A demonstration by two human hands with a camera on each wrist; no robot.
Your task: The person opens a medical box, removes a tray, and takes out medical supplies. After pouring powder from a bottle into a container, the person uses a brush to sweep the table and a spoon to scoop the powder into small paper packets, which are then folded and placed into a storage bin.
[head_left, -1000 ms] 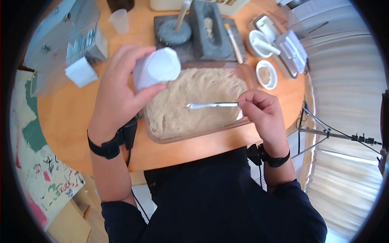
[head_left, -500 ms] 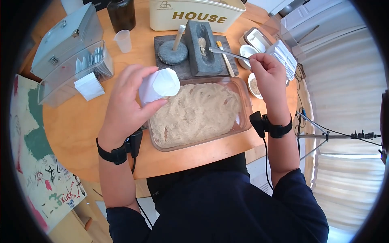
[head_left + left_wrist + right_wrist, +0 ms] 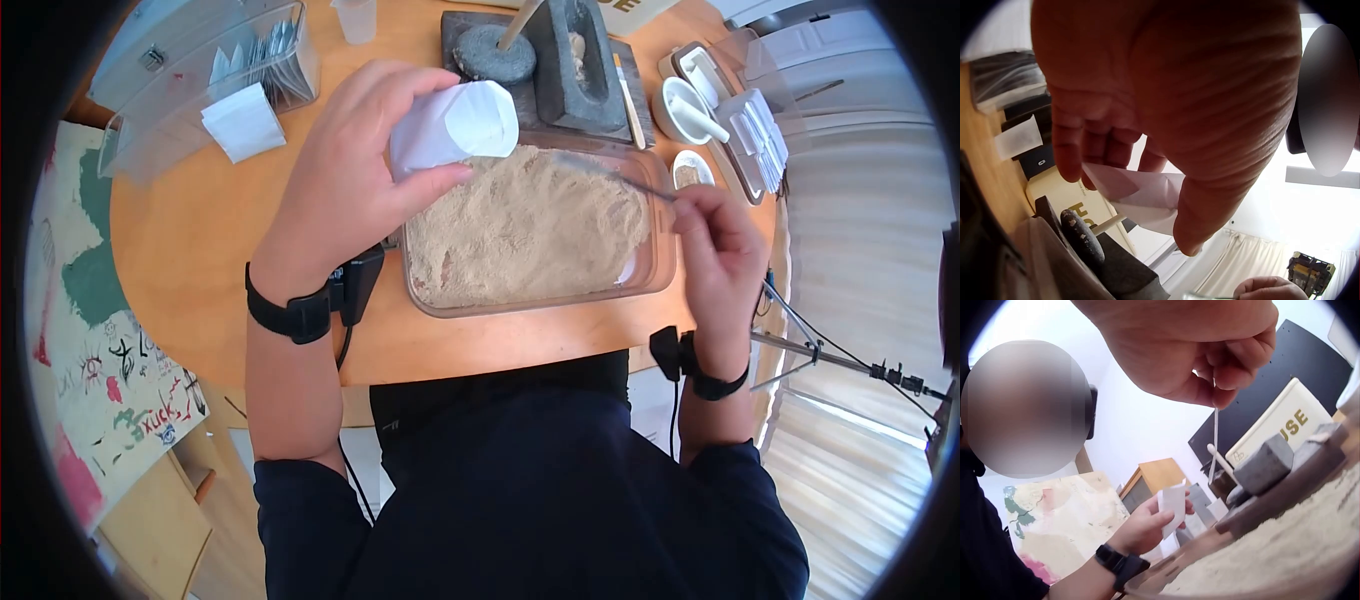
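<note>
My left hand (image 3: 345,165) holds a folded white paper cup (image 3: 440,125) between thumb and fingers, tilted above the left side of the powder. In the left wrist view, the paper cup (image 3: 1141,197) sits between curled fingers and thumb. At the right, my right hand (image 3: 722,260) pinches the handle end of a slim metal spatula (image 3: 645,187). Its far end is blurred and points left across the back of the tray. Beige powder (image 3: 530,230) fills a clear pinkish plastic tray (image 3: 660,255). The spatula (image 3: 1215,428) hangs from the fingertips in the right wrist view.
Behind the tray lie a grey stone trough (image 3: 572,95), a stone disc (image 3: 490,55) with a wooden handle, and a brush (image 3: 632,112). Right are a white mortar (image 3: 680,115) and a small bowl (image 3: 692,168). A paper stack (image 3: 243,122) lies beside a clear box at left.
My right hand rose with the spatula from over the powder to beside the stone trough, then came back down to the tray's right side. The left hand keeps its hold on the paper cup.
</note>
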